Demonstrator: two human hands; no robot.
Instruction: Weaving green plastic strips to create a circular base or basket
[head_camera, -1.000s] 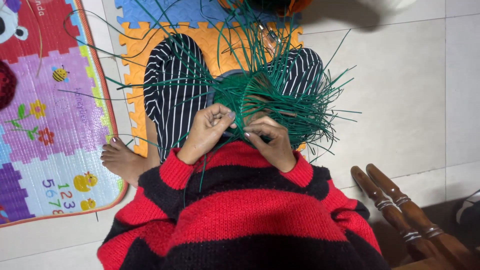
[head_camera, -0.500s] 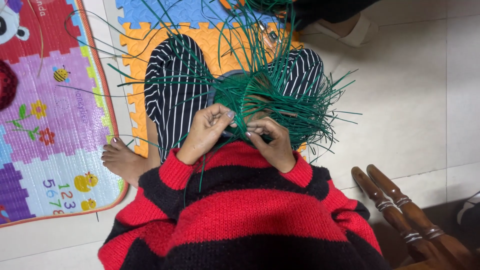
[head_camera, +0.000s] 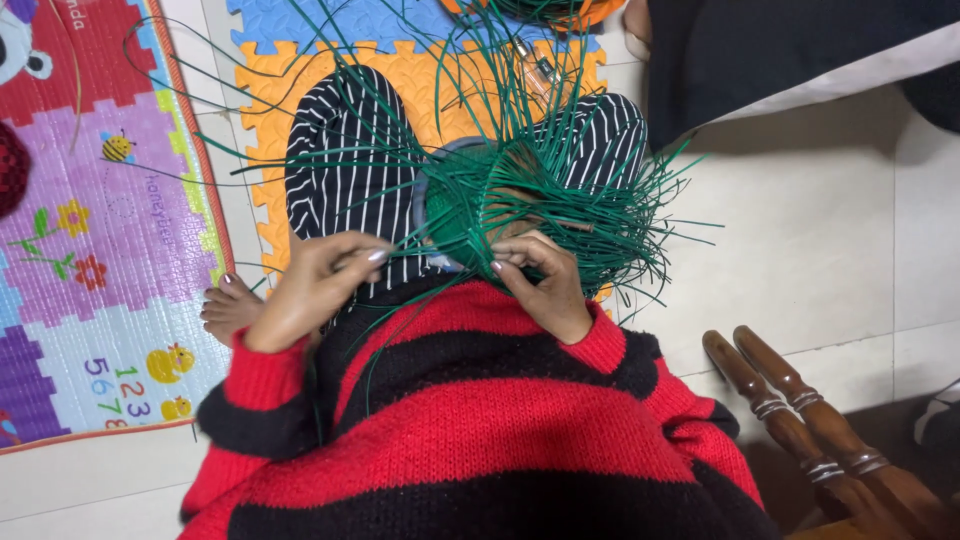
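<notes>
At the far left a colourful children's play mat (head_camera: 90, 250) printed with flowers, ducks and digits is lying on the pale tiled floor (head_camera: 820, 230), and a bare foot (head_camera: 232, 308) is resting at its edge. Just to the right, the left hand (head_camera: 312, 290) is rising out of a red and black striped knitted sleeve (head_camera: 262, 390), wrist bent upward, fingers curled together and pinching a thin green strand between thumb and fingertips near the lap. The half-woven green basket of stiff plastic strips (head_camera: 470, 205) is sitting on the lap, between the two knees in black trousers with white pinstripes (head_camera: 335, 165), above orange and blue interlocking foam tiles (head_camera: 400, 70); its loose strands are fanning out in all directions. The right hand (head_camera: 545, 285) is touching the basket's near rim, knuckles bent, fingers pressed together and gripping the woven edge. Farther right, another person's dark garment (head_camera: 790, 50) is showing at the top, and two turned brown wooden furniture legs (head_camera: 800, 410) are lying at the lower right corner.
</notes>
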